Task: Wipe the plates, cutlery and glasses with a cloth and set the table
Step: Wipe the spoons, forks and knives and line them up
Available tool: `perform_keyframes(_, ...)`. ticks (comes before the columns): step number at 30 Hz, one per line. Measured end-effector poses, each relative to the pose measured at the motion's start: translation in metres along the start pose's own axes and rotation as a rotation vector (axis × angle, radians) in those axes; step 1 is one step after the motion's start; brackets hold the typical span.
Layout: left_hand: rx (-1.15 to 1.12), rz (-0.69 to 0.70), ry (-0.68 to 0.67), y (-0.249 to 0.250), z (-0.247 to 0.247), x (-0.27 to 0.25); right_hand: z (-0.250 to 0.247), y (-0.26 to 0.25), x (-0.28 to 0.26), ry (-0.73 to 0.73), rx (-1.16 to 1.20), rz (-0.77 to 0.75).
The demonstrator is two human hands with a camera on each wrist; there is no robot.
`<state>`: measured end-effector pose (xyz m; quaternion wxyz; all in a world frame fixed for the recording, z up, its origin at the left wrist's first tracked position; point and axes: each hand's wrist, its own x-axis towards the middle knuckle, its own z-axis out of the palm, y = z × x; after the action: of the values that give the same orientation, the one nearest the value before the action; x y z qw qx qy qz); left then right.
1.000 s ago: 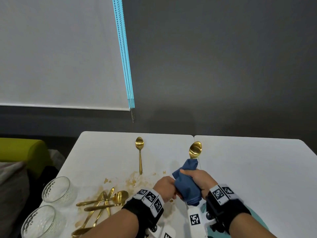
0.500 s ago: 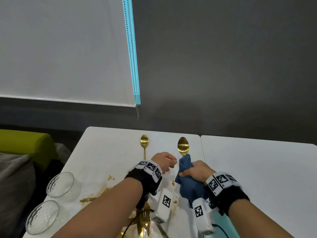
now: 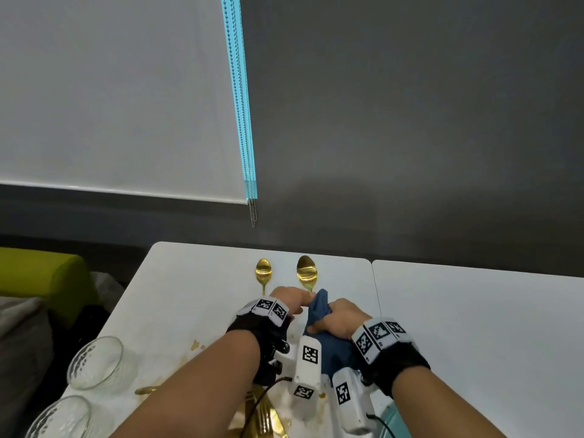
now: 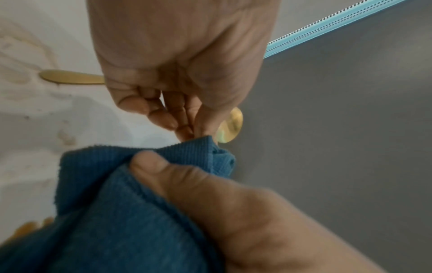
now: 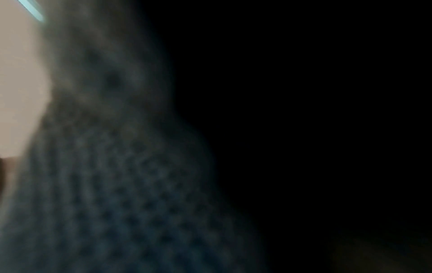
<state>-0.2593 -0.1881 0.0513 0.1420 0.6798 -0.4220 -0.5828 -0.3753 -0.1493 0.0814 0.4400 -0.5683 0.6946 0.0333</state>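
Two gold spoons lie side by side near the far edge of the white table (image 3: 196, 279): one spoon (image 3: 263, 273) on the left, a second spoon (image 3: 306, 271) (image 4: 230, 125) to its right. My left hand (image 3: 290, 300) (image 4: 187, 129) pinches the second spoon's handle just below the bowl, fingers curled. My right hand (image 3: 335, 317) grips a bunched blue cloth (image 3: 319, 308) (image 4: 117, 203) that covers the rest of that handle. The right wrist view is dark, filled by the blurred cloth (image 5: 117, 184).
Two glasses (image 3: 98, 361) (image 3: 60, 418) stand at the table's left edge. Gold cutlery (image 3: 265, 415) lies under my left forearm among brown stains (image 3: 196, 344). A teal plate (image 3: 392, 418) shows at the bottom right. A second white table (image 3: 474, 311) adjoins on the right.
Both hands carried the second spoon forward and left, setting it beside the first. My left hand shifted from the handle's near end up to the neck by the bowl.
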Motion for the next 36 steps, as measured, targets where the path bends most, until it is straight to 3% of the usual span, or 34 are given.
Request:
perform_keyframes(6,0.132,-0.014,0.091,0.008,-0.028,0.031,0.0,0.013,0.02,0.064,0.076,0.094)
perform_keyframes(8,0.271,-0.015,0.175,0.001,-0.036,0.046,-0.003,0.02,0.024,0.077,0.101,0.128)
perform_keyframes(12,0.328,-0.005,0.36,-0.013,-0.031,0.065,-0.01,0.033,0.031,0.107,0.148,0.151)
perform_keyframes(15,0.41,0.002,0.335,-0.02,-0.024,0.077,-0.015,0.037,0.036,0.113,0.169,0.155)
perform_keyframes(19,0.578,-0.094,0.32,-0.024,-0.018,0.086,-0.019,0.04,0.036,0.117,0.22,0.147)
perform_keyframes(22,0.558,-0.149,0.35,-0.029,-0.014,0.093,-0.019,0.045,0.037,0.105,0.283,0.138)
perform_keyframes(30,0.579,-0.119,0.48,-0.038,-0.01,0.093,-0.018,0.058,0.027,0.056,0.447,0.144)
perform_keyframes(36,0.524,-0.073,0.482,-0.038,-0.014,0.069,-0.014,0.071,0.012,0.075,0.594,0.165)
